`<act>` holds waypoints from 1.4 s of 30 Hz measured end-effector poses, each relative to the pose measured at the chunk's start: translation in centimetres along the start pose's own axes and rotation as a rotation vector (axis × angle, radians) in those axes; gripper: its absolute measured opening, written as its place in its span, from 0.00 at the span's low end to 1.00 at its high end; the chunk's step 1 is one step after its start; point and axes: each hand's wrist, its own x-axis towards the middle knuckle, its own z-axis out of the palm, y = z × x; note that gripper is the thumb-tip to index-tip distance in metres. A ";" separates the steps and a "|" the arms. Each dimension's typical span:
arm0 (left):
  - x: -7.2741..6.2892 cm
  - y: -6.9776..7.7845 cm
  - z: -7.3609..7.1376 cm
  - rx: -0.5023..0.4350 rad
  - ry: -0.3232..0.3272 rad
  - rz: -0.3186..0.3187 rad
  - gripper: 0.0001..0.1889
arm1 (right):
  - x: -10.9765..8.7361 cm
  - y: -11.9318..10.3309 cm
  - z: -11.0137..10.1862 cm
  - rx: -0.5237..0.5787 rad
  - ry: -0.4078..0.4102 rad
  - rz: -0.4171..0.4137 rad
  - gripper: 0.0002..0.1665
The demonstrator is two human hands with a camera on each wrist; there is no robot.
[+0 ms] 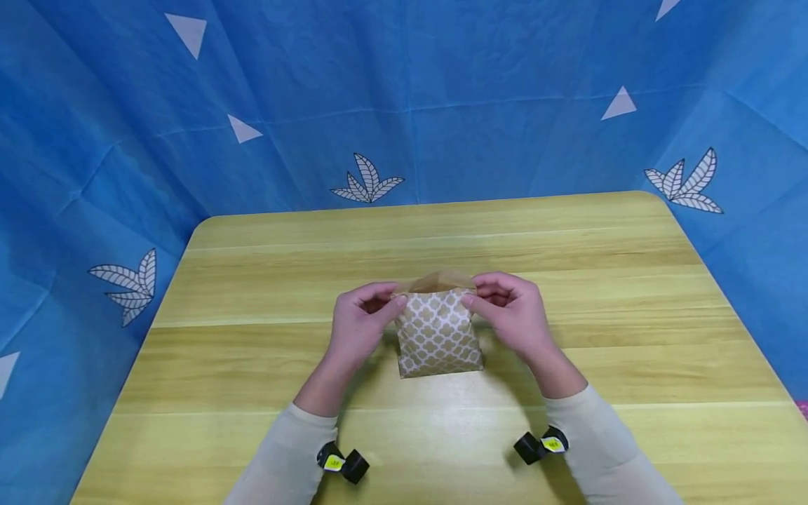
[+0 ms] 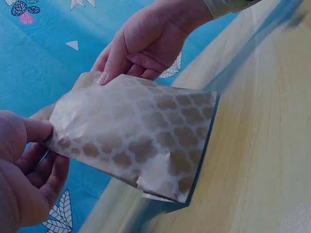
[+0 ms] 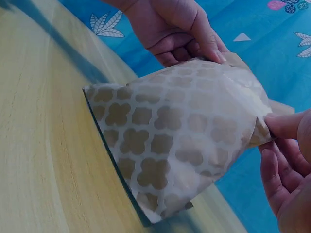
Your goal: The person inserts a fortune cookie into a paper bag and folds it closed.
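A brown paper bag with a white lattice print stands upright near the middle of the wooden table, its top edge spread apart. My left hand pinches the bag's upper left corner between thumb and fingers. At the upper right corner, my right hand pinches the paper the same way. The left wrist view shows the bag's patterned front bulging, with its bottom edge low over the table. In the right wrist view the front looks creased near the fingers. What lies inside the bag is hidden.
The wooden table has rounded far corners. A blue cloth with white triangles and leaf prints hangs behind it and along both sides. Each sleeved forearm wears a small black camera, the left camera and the right camera.
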 end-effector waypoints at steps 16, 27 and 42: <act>0.2 -0.2 -0.7 -0.045 -0.055 0.045 0.07 | 0.1 0.2 -0.2 0.013 -0.050 -0.027 0.09; 0.2 -1.0 -1.0 -0.020 -0.095 0.017 0.08 | 0.2 1.2 -0.5 0.030 -0.118 0.003 0.08; 0.3 -1.2 -1.3 -0.048 -0.074 0.013 0.08 | 0.2 1.3 -0.8 0.086 -0.161 0.040 0.06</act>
